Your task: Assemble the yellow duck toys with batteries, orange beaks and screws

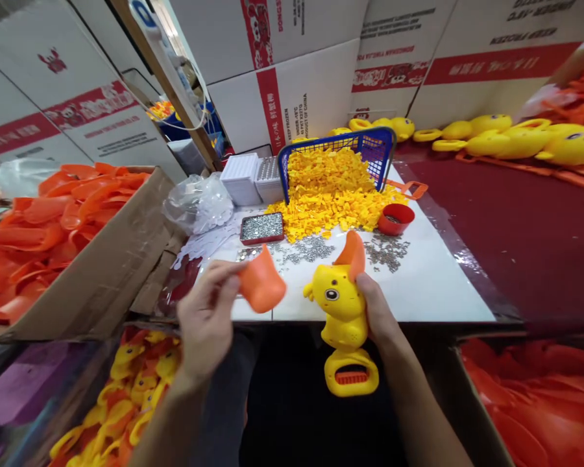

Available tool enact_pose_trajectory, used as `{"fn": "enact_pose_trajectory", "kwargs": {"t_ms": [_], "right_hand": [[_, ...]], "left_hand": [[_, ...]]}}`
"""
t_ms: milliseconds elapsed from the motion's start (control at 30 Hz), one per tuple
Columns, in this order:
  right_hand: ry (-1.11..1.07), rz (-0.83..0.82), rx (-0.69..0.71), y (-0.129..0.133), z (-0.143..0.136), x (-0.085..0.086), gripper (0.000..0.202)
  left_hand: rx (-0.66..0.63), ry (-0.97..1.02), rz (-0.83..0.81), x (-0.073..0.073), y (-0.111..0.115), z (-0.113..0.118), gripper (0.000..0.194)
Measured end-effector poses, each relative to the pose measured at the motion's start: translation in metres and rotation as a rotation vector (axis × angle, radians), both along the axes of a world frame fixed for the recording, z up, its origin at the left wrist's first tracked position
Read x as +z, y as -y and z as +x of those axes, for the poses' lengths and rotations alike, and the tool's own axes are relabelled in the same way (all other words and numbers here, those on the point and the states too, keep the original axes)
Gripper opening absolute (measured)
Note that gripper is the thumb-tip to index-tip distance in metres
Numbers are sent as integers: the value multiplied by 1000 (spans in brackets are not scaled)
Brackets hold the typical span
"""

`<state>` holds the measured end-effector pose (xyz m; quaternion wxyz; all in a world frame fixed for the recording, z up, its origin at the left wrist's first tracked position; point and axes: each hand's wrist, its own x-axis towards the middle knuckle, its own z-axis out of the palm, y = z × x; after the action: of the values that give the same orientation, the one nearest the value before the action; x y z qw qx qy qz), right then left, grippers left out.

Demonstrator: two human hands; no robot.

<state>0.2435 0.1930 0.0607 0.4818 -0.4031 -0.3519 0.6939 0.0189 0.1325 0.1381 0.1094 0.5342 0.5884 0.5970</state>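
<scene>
My left hand (209, 311) pinches a curved orange plastic beak piece (263, 283) by its edge, over the front of the white tabletop (442, 285). To the right, my right hand (377, 305) grips a yellow duck toy (343, 298) by its head. One orange beak piece (352, 254) sits at the top of the duck's head, by my right thumb. The duck's ring handle (352, 373), with an orange trigger in it, hangs down over my lap. The two held things are apart. My right fingers are mostly hidden behind the toy.
A blue basket (387, 159) spills small yellow parts (321, 217) onto the table, beside a tray of metal bits (261, 228) and a red cup (396, 219). Boxes of orange parts (43, 227) (540, 389) flank me. Finished-looking ducks (136, 383) fill a lower-left bin.
</scene>
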Motion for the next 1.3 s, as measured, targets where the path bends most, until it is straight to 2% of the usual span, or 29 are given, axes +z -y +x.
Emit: {"fn": "enact_pose_trajectory", "kwargs": {"t_ms": [100,167,233,300,400,533,600,667,700,833,933,1067,1300], "right_hand": [[36,77,22,0,0,-1,62],[31,113,9,0,0,-1,60],[36,135,-12,1,0,-1,60],[51,143,-10,2,1,0,62],[48,118,80,2,3,1,62],[16,61,210,-1,5,0,57],[38,82,228,-1,6,0,57],[75,119,230,-1,5,1,58],[88,132,228,0,5,1,58],[77,133,203,3,2,3,57],[58,127,186,3,1,3,54],[49,137,184,4,2,0,54],[154,155,192,5,1,-1,48]], "left_hand": [[-117,76,56,-32,-15,49,15],[-154,14,85,-44,-20,69,15],[-182,-73,91,-49,-22,77,14],[-208,-144,63,-49,-21,74,13],[-298,-249,-26,-43,-22,57,19],[-628,-273,-172,-37,-33,36,37],[-697,-260,-192,-40,-38,34,56],[-638,-243,-155,-46,-42,41,68],[-578,-206,-135,-50,-44,46,67],[-284,39,-172,-61,-46,73,43],[-160,163,-221,-63,-46,86,34],[-117,255,-235,-58,-44,90,31],[-138,275,-338,-48,-43,89,24]]}}
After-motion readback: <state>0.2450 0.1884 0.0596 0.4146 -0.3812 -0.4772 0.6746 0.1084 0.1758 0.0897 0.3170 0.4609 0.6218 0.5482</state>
